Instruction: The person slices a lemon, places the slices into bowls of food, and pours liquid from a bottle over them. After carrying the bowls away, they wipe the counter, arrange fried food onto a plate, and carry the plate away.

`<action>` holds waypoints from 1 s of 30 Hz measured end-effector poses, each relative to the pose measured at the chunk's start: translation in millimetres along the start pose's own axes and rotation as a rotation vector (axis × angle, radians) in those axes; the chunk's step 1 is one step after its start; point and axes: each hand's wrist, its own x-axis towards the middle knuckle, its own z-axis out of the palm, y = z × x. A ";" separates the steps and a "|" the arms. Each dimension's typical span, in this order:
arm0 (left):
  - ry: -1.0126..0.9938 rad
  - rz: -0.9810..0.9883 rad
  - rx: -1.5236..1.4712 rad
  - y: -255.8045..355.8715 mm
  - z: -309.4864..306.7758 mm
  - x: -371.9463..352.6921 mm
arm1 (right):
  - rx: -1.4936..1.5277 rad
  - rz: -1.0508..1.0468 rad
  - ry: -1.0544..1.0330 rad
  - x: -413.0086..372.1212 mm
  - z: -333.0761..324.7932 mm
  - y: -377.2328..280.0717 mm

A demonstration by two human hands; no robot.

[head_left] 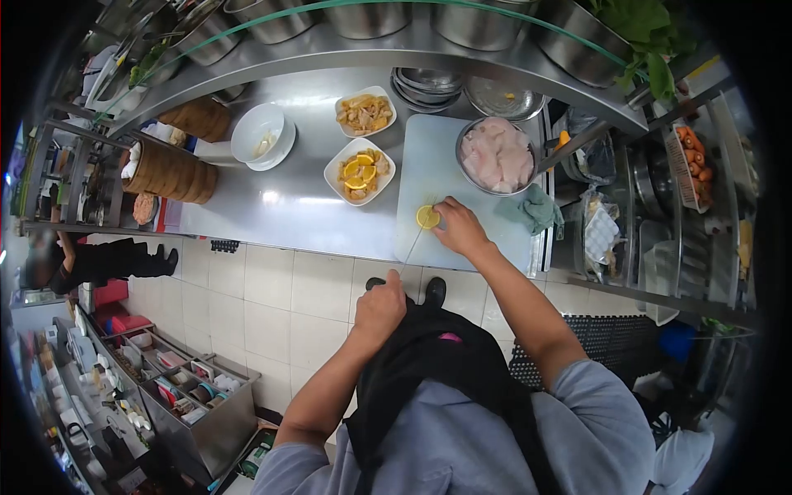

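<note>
Yellow fruit (pixel 426 218) pinched by the right hand (pixel 459 228) risked slipping, so the knife (pixel 413 247) gripped by the left hand (pixel 381 307) threatened fingertips (pixel 440 206)

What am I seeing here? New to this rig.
No machine: just a person working bare-handed. The picture comes from a head-worn camera looking down. The left hand grips a knife, its blade angled toward a cut citrus fruit the right hand holds on a pale cutting board. A metal bowl of pale raw meat or fish and a green cloth sit near the board's right edge; left of the board, on the steel counter, are two square white dishes of food, the nearer topped with citrus slices.
</note>
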 end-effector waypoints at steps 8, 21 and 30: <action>0.044 -0.045 -0.103 -6.3 50.2 21.4 | -0.053 -0.015 -0.088 3.1 -3.0 1.0; 0.055 -0.161 -0.105 -31.4 39.2 -6.3 | -0.088 -0.152 -0.242 27.1 -12.2 -0.2; 0.007 -0.132 -0.104 3.7 22.9 -8.5 | -0.020 -0.018 -0.070 2.1 -3.3 9.2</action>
